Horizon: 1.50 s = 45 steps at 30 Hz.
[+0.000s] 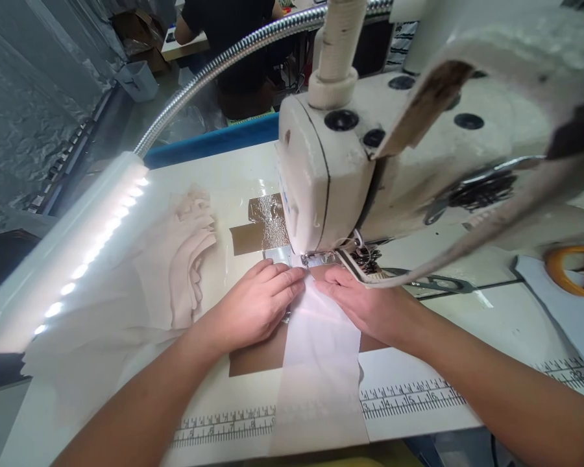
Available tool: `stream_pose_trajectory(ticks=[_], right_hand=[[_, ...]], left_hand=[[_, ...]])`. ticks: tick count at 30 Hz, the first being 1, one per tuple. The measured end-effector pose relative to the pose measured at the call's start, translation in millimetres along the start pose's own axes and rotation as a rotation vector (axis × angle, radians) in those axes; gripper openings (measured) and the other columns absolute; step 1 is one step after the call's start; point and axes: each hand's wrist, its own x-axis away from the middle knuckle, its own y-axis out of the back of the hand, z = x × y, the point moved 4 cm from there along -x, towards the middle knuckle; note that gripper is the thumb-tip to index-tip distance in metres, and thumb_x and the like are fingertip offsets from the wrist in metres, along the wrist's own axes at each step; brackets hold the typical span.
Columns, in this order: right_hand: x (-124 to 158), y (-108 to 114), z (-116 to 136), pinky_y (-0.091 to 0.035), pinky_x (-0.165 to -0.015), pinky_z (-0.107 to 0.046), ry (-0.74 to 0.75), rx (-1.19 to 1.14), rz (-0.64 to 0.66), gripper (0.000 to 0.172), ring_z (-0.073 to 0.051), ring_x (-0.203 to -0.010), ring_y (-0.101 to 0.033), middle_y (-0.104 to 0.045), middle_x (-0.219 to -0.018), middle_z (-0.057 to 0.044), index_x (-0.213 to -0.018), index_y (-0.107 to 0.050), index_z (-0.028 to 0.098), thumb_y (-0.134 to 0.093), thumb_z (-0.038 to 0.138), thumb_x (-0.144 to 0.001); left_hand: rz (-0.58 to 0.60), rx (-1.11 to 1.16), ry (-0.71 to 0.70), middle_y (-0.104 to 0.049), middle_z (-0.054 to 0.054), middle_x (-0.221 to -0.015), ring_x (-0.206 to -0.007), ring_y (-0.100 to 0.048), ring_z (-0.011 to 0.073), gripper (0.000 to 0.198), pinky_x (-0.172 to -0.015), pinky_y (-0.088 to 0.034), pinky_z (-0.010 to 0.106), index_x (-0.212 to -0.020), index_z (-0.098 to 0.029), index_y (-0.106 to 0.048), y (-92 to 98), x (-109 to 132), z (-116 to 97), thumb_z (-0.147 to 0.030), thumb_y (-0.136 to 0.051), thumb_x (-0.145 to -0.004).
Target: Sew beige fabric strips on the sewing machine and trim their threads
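A strip of thin white fabric runs from the table's front edge up to the needle area of a sewing machine. Stretched flat, the fingers of my left hand rest at the strip's left edge, just before the presser foot. My right hand is closed on the strip's right edge, with thumb and curled fingers together. Both hands are close to the foot, one on either side. The fabric's far end is hidden under the machine head.
Left lies a layered stack of pale fabric pieces, beneath a lit lamp on a bendable metal neck. Orange-handled scissors lie at right. A printed ruler follows the front edge. Behind the table sits another person.
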Motion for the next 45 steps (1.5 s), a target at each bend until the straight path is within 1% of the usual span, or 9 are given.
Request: stream_pose_trajectory(ticks=[7, 11, 18, 22, 26, 29, 35, 41, 45], right_hand=[[3, -3, 3, -0.034, -0.055, -0.026, -0.024, 0.066, -0.021, 0.025, -0.012, -0.060, -0.039, -0.054, -0.075, -0.004, -0.080, -0.061, 0.015, -0.038, 0.009, -0.088], [5, -3, 6, -0.034, -0.053, -0.025, -0.009, 0.109, -0.079, 0.029, -0.012, -0.059, -0.041, -0.057, -0.075, -0.004, -0.088, -0.065, 0.014, -0.038, 0.004, -0.084], [2, 5, 11, -0.035, -0.053, -0.026, -0.029, 0.148, -0.071, 0.028, -0.014, -0.063, -0.046, -0.061, -0.078, -0.005, -0.087, -0.067, 0.014, -0.042, 0.005, -0.079], [0, 4, 13, -0.037, -0.056, -0.026, -0.089, 0.153, -0.061, 0.026, -0.014, -0.065, -0.049, -0.063, -0.079, -0.005, -0.084, -0.067, 0.014, -0.045, 0.002, -0.076], [-1, 1, 13, -0.040, -0.059, -0.026, -0.144, 0.142, -0.017, 0.026, -0.014, -0.067, -0.051, -0.064, -0.081, -0.005, -0.087, -0.066, 0.014, -0.045, 0.002, -0.079], [-2, 0, 11, -0.042, -0.062, -0.027, -0.150, 0.133, 0.000, 0.026, -0.016, -0.069, -0.052, -0.064, -0.081, -0.005, -0.088, -0.067, 0.014, -0.044, 0.004, -0.081], [1, -2, 5, -0.043, -0.064, -0.027, -0.130, 0.076, -0.005, 0.029, -0.015, -0.066, -0.050, -0.059, -0.073, -0.006, -0.093, -0.067, 0.014, -0.039, 0.010, -0.087], [1, -2, 6, -0.039, -0.059, -0.027, -0.110, 0.116, -0.023, 0.029, -0.014, -0.061, -0.045, -0.057, -0.070, -0.005, -0.089, -0.067, 0.015, -0.039, 0.009, -0.084], [1, 1, 10, -0.039, -0.058, -0.027, -0.083, 0.136, -0.057, 0.027, -0.013, -0.060, -0.046, -0.063, -0.080, -0.005, -0.086, -0.067, 0.015, -0.041, 0.007, -0.082]], left_hand=[[0.028, -0.034, 0.039, -0.061, 0.014, -0.116, -0.098, -0.052, 0.0240, 0.030, -0.086, -0.046, 0.040, -0.114, -0.009, -0.057, 0.9, -2, -4, -0.012, -0.044, -0.088], [0.040, -0.037, 0.057, -0.061, 0.013, -0.116, -0.098, -0.052, 0.0238, 0.031, -0.087, -0.044, 0.041, -0.118, -0.009, -0.056, 1.0, -2, -7, -0.020, -0.046, -0.090], [0.062, -0.022, 0.059, -0.060, 0.014, -0.118, -0.100, -0.052, 0.0251, 0.035, -0.089, -0.043, 0.042, -0.121, -0.009, -0.056, 1.3, -1, -3, -0.026, -0.046, -0.091], [0.064, -0.012, 0.046, -0.062, 0.014, -0.114, -0.100, -0.054, 0.0259, 0.030, -0.089, -0.043, 0.043, -0.111, -0.011, -0.060, 3.0, -2, 2, -0.025, -0.044, -0.091], [0.050, 0.000, 0.050, -0.063, 0.014, -0.110, -0.102, -0.054, 0.0276, 0.026, -0.087, -0.044, 0.043, -0.098, -0.012, -0.063, 3.4, -4, 6, -0.030, -0.046, -0.090], [0.021, 0.001, 0.058, -0.063, 0.014, -0.108, -0.105, -0.053, 0.0283, 0.026, -0.086, -0.045, 0.042, -0.096, -0.012, -0.062, 2.7, -5, 7, -0.033, -0.048, -0.090], [0.012, 0.002, 0.050, -0.062, 0.013, -0.110, -0.097, -0.056, 0.0248, 0.028, -0.083, -0.045, 0.041, -0.114, -0.014, -0.058, 1.4, -5, 3, -0.025, -0.047, -0.090], [0.021, -0.018, 0.026, -0.062, 0.014, -0.114, -0.101, -0.057, 0.0256, 0.027, -0.085, -0.046, 0.042, -0.113, -0.013, -0.059, 2.9, -2, 4, -0.020, -0.047, -0.090], [0.005, -0.036, -0.017, -0.064, 0.013, -0.112, -0.102, -0.058, 0.0250, 0.027, -0.084, -0.049, 0.042, -0.114, -0.012, -0.057, 2.8, 0, 5, -0.017, -0.047, -0.090]])
